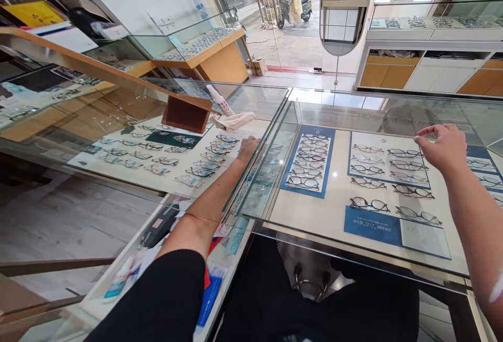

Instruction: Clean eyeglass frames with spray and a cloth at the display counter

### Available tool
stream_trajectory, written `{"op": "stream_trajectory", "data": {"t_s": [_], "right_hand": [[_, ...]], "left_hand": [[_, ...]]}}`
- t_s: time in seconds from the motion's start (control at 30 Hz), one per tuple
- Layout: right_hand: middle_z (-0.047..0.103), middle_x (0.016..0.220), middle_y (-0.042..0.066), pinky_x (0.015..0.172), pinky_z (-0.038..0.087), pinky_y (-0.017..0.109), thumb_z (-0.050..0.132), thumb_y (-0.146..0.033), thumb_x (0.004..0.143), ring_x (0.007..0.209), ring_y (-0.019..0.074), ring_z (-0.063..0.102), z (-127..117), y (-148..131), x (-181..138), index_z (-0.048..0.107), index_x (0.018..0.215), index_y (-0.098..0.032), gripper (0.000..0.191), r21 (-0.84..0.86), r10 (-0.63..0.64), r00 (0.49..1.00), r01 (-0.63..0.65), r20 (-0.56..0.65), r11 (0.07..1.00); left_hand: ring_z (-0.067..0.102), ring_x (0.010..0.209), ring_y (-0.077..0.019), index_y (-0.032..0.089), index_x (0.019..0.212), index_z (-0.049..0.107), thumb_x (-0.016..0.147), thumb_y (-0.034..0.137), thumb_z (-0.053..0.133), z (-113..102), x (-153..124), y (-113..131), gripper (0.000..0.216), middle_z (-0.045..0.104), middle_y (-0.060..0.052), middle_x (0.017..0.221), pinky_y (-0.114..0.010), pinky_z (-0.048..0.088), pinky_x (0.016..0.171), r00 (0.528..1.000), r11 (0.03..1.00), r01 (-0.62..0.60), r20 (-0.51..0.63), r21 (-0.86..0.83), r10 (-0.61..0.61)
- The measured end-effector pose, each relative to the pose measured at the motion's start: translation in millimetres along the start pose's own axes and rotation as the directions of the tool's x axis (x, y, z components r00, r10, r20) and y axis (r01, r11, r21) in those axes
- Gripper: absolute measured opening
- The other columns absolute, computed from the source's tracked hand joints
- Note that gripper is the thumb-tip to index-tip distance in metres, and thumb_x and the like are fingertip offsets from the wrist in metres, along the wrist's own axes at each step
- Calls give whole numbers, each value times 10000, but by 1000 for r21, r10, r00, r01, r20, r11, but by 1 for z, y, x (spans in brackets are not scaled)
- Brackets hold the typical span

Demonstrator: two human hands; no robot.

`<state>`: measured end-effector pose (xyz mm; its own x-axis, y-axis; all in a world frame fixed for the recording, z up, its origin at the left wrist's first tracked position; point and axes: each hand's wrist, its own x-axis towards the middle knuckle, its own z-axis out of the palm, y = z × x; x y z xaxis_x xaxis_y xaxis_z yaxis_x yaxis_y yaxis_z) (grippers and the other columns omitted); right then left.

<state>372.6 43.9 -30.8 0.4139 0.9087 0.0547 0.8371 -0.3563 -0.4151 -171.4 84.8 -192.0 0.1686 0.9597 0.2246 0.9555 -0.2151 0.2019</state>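
Observation:
My left hand [248,149] reaches inside the left glass display case [251,102], fingers curled down among rows of eyeglasses [204,161] on a white tray; what it grips is hidden. My right hand [440,145] hovers over the top glass of the right display case [393,109], fingers bent and close together with nothing visible in them. Below it lie black-framed eyeglasses [408,152] on white and blue pads [310,161].
A spray bottle [220,101] and a beige cloth [234,121] lie on the left case's glass. A brown box [185,116] sits beside them. More display counters stand at the back [416,25]. A stool [310,284] is below. Boxes and papers [212,289] fill the lower shelf.

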Motion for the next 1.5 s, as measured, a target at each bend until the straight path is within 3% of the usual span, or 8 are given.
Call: {"op": "stream_trajectory", "data": {"t_s": [0.23,0.7,0.97,1.1,1.27,1.37,1.43,1.5], "right_hand": [[536,1505,145,1284,327,542,618,-312,913,1485,346,414,-2,-2,3,710,1036,-203,188,32,6,1000,-6,5,999],[589,1213,157,1205,426,598,616,-361,831,1347,384,481,11,15,32,696,880,-228,162,65,-103,994,105,-34,992],[630,1127,163,1185,464,579,625,-368,788,1300,415,571,12,18,39,693,805,-242,145,101,-114,993,117,-31,988],[573,926,126,1110,511,570,634,-388,771,1153,410,626,14,19,46,658,735,-262,132,63,-136,989,139,-60,988],[414,740,69,1032,544,542,614,-395,787,1016,405,637,16,23,60,608,704,-293,132,-43,-166,985,164,-46,985],[435,695,68,893,558,517,607,-413,809,839,370,617,16,26,67,645,725,-295,149,-90,-174,985,173,-10,981],[448,672,64,786,548,486,602,-419,820,712,331,572,17,29,70,678,746,-293,165,-126,-190,982,190,7,974],[445,640,55,691,525,451,602,-408,817,619,299,526,18,31,71,685,734,-285,170,-170,-275,960,263,-50,950]], "left_hand": [[662,1072,-312,123,941,740,983,176,563,-24,-44,0,190,765,-168,975,-471,483,1018,990,982,72,108,172,-91],[666,749,-197,217,703,672,766,176,699,-131,-244,53,80,744,-8,730,-289,409,708,885,992,-30,465,122,-30],[614,665,-215,290,653,669,788,429,616,-229,-333,74,200,707,-15,698,-341,513,733,953,963,266,140,33,-268],[651,688,-298,327,633,671,726,687,577,-255,-389,80,384,684,-14,687,-453,587,749,764,777,622,-140,-100,-630],[723,1083,-385,336,923,654,805,695,615,-222,-446,92,380,768,-22,1019,-647,566,1124,209,512,689,-536,-512,-818],[589,1453,-393,354,1272,598,763,616,666,-173,-464,86,576,691,-30,1449,-642,450,1276,-29,340,579,-435,-742,-900],[589,1472,-381,336,1380,553,790,598,666,-141,-471,76,655,687,-69,1471,-586,456,1282,8,236,530,-273,-815,-962],[654,1390,-379,286,1455,494,883,646,599,-116,-477,63,684,697,-127,1444,-566,527,1216,145,286,549,-248,-785,-958]]}}
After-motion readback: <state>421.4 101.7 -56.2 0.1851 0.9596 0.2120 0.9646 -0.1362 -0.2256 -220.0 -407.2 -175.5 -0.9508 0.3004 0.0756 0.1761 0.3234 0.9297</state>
